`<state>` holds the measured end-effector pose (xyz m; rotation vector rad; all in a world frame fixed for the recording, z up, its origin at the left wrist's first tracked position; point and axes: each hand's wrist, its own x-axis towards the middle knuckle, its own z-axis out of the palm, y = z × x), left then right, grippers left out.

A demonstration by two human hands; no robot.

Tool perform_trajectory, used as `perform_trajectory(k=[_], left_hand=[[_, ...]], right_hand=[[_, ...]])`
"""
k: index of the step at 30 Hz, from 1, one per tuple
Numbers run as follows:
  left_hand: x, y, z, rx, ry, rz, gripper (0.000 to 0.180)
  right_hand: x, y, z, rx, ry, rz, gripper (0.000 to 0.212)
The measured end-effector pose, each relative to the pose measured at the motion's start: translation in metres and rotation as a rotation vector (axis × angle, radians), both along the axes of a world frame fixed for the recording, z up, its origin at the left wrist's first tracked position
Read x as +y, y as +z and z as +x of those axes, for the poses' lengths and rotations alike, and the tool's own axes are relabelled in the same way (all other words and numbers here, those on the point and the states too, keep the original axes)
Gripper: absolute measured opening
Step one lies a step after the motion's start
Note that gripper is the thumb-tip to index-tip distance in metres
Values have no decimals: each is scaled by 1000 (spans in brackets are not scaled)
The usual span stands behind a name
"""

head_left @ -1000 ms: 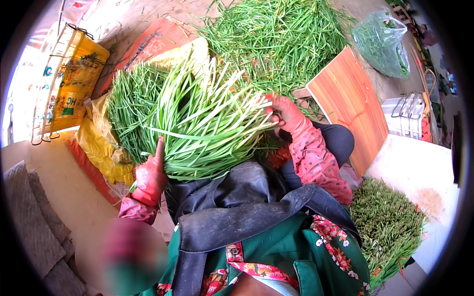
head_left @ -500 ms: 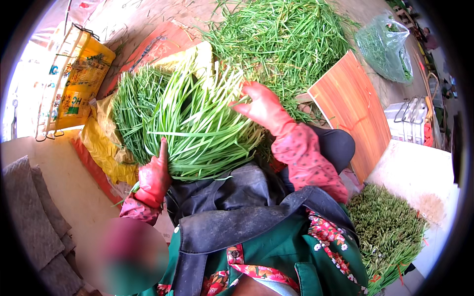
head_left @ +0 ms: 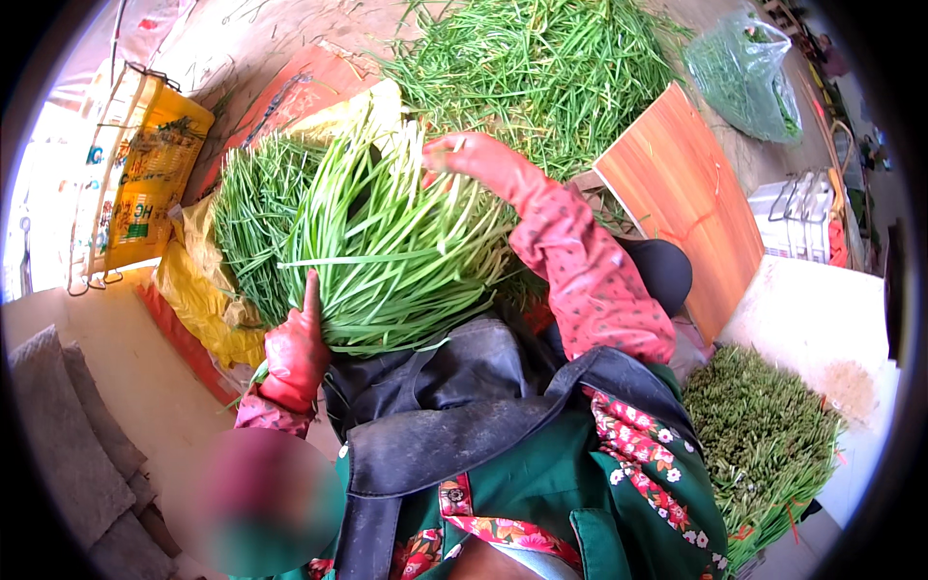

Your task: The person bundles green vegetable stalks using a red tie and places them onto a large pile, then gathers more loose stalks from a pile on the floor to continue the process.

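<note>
A large loose bunch of garlic chives (head_left: pixel 387 261), with pale stalk ends at the far side, lies over my lap. My left hand (head_left: pixel 298 358), in a red rubber glove, is at its near left edge. The index finger points up along the leaves and the other fingers are curled; a few green ends stick out beside the wrist. My right hand (head_left: pixel 474 162), gloved too, reaches over the far right of the bunch with its fingers bent round the pale stalk ends. Its fingertips are partly hidden. Darker, tidier chives (head_left: pixel 256 222) lie against the bunch's left side.
A big heap of loose chives (head_left: pixel 541 77) covers the floor ahead. Right of it are a wood-grain board (head_left: pixel 681 208) and a clear bag of greens (head_left: pixel 744 82). Stacked bundles (head_left: pixel 764 445) stand at near right. A yellow crate (head_left: pixel 155 174) and grey cloths (head_left: pixel 68 425) are left.
My right hand has moved left over the pale stalk ends, and its fingers have drawn together and bent down. My left hand has hardly moved. The view has shifted slightly.
</note>
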<state>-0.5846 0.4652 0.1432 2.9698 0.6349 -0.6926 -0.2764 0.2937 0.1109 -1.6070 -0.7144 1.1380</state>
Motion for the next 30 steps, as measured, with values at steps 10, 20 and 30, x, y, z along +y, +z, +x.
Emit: perform_trajectory(k=[10,20,30], left_hand=[[1,-21,-23,-203,98,-79,99],[-2,-20,-19,-142,123,-46,98],[-5,-17,-16,-146,132,-65,98]], right_hand=[[-96,3,20,143,-536,-47,51],[-95,-13,-77,605,-312,264,22],[-93,34,-45,322,-431,171,30]])
